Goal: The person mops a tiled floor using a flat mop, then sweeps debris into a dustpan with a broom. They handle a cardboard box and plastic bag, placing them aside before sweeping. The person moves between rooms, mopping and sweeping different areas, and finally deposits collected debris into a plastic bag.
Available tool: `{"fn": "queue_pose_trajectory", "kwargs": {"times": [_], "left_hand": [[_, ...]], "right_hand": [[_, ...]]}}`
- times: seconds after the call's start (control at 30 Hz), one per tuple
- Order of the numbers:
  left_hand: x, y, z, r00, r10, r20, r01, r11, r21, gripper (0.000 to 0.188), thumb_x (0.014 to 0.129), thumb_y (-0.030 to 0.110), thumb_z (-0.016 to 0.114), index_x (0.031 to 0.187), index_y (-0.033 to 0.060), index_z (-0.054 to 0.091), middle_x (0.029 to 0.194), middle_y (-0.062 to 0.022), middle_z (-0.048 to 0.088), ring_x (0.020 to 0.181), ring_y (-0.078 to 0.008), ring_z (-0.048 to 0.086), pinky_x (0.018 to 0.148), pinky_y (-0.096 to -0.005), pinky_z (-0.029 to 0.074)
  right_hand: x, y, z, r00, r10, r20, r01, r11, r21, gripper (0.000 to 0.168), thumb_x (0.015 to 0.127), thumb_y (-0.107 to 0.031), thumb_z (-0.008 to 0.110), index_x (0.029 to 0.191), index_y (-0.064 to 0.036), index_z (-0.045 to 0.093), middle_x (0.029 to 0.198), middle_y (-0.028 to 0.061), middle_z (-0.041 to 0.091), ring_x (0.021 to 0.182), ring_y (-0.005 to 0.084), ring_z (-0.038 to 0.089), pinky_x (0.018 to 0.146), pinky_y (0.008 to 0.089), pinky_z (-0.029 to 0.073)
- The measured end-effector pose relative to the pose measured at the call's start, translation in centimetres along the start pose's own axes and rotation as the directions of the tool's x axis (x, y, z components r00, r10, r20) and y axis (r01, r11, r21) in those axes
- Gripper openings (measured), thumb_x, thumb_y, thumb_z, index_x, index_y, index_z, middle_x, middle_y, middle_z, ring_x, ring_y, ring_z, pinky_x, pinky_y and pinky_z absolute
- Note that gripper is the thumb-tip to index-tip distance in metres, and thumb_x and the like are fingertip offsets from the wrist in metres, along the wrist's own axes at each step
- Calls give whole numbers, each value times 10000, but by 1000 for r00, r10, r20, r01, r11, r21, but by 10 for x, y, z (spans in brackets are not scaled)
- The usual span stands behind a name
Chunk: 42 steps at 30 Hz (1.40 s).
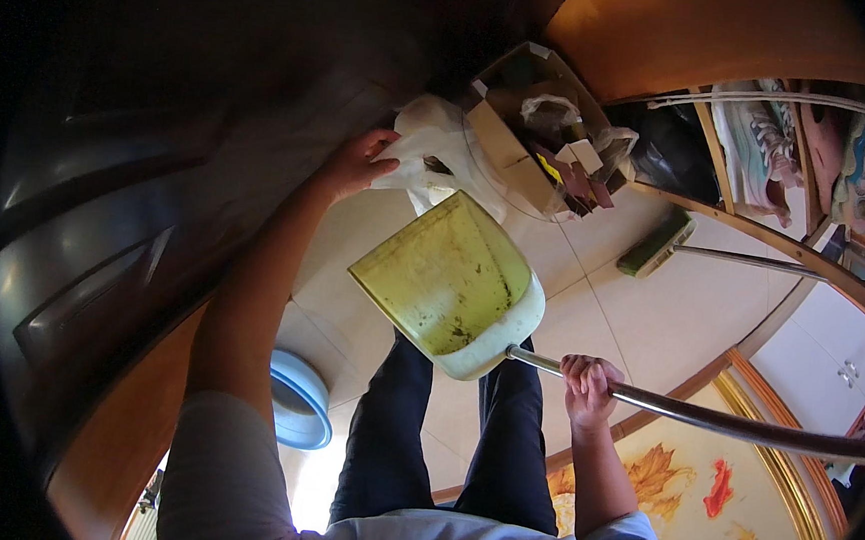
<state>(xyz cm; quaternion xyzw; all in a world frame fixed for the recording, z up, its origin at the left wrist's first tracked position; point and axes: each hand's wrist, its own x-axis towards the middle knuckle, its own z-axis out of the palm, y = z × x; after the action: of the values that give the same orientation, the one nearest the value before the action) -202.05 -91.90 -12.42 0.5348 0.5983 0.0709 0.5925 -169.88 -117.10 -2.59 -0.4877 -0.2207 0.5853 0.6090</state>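
Note:
My right hand (591, 386) grips the metal handle of a yellow-green plastic dustpan (447, 278), held up in front of my legs. Dark specks of dirt lie in the pan, mostly near its handle end. At the upper left, my left hand (368, 162) has hold of the edge of a white plastic bag (452, 147). The bag's mouth is partly spread and something dark shows inside it. The dustpan's front edge is close to the bag and overlaps its lower part in view; whether they touch I cannot tell.
A cardboard box (512, 155) with packaging and plastic bags stands beside the white bag. To the right, a broom (656, 244) rests on the tiled floor by a rack of shoes (761, 139). A blue basin (299, 400) is at lower left. A dark panelled door (101, 269) is at left.

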Motion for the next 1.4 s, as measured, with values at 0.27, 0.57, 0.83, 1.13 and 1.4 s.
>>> {"fn": "queue_pose_trajectory", "kwargs": {"times": [0.27, 0.57, 0.83, 1.13, 1.4], "left_hand": [[-23, 10, -8, 994, 87, 65, -107, 906, 410, 495, 726, 157, 619, 1181, 124, 427, 1044, -131, 548, 965, -251, 528, 828, -326, 406], [-31, 8, -7, 995, 10, 102, -58, 876, 479, 499, 744, 157, 615, 1194, 113, 405, 1125, -177, 495, 1015, -269, 503, 855, -347, 392], [-26, -7, 0, 994, 79, 81, -107, 886, 450, 523, 702, 139, 615, 1190, 103, 429, 1086, -147, 538, 1000, -245, 520, 837, -331, 408], [-27, 9, 5, 992, 12, 123, -68, 886, 459, 479, 734, 116, 611, 1168, 48, 419, 1119, -165, 501, 1056, -260, 476, 874, -355, 381], [-23, 8, 4, 996, -15, 93, -32, 873, 487, 496, 733, 118, 606, 1187, 87, 407, 1109, -157, 510, 1025, -273, 493, 860, -355, 387]], "right_hand": [[14, 1, 25, 992, 30, -121, -28, 999, 21, 372, 865, -196, 457, 538, -80, 322, 467, 10, 332, 413, 93, 287, 425, 235, 258], [27, -1, 47, 978, 29, -206, -16, 998, 62, 377, 876, -218, 447, 545, -105, 307, 473, -10, 304, 423, 98, 292, 442, 246, 291], [32, 0, 53, 928, 99, -360, -64, 992, 110, 378, 885, -232, 434, 551, -121, 293, 470, -28, 277, 409, 89, 264, 437, 249, 294], [29, -3, 58, 920, 136, -368, -115, 990, 77, 382, 889, -249, 422, 552, -124, 291, 460, -31, 266, 402, 86, 254, 437, 250, 294], [30, -3, 54, 921, 92, -379, -58, 993, 101, 386, 887, -270, 428, 553, -127, 296, 458, -32, 262, 394, 88, 247, 426, 246, 285]]}}
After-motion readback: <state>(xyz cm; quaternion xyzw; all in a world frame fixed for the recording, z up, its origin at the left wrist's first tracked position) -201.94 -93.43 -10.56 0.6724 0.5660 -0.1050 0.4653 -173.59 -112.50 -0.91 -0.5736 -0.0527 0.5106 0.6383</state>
